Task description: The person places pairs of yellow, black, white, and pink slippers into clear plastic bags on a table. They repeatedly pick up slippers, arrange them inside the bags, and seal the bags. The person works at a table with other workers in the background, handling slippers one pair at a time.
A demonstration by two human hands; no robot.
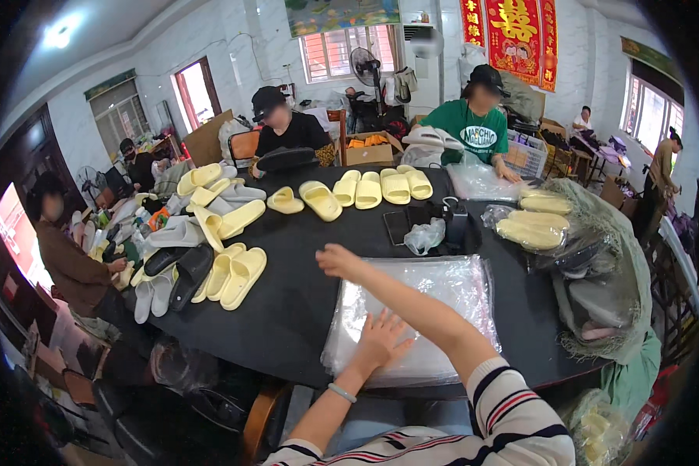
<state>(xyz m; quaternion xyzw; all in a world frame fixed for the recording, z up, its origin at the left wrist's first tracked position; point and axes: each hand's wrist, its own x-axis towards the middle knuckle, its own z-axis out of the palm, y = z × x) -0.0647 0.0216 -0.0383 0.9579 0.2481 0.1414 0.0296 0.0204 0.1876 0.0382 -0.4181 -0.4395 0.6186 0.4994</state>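
Note:
My left hand (pixel 382 342), with a pale bracelet at the wrist, lies flat with fingers spread on a stack of clear plastic bags (pixel 443 287). My right arm crosses over the stack from the right. At its end my right hand (pixel 339 262) hangs above the black table just past the stack's left edge, fingers loosely curled, nothing visible in them. Ahead of it lie a yellow slipper (pixel 320 200) and a row of yellow slippers (pixel 394 188). To its left is a pair of yellow slippers (pixel 243 277) beside a black slipper (pixel 192 278).
A heap of mixed slippers (pixel 180 233) covers the table's left side. Beyond the bags lie a phone (pixel 397 227) and a crumpled clear bag (pixel 425 237). Bagged yellow slippers (pixel 532 227) and a green mesh sack (pixel 625 268) stand right. Two people across the table handle slippers; another stands left.

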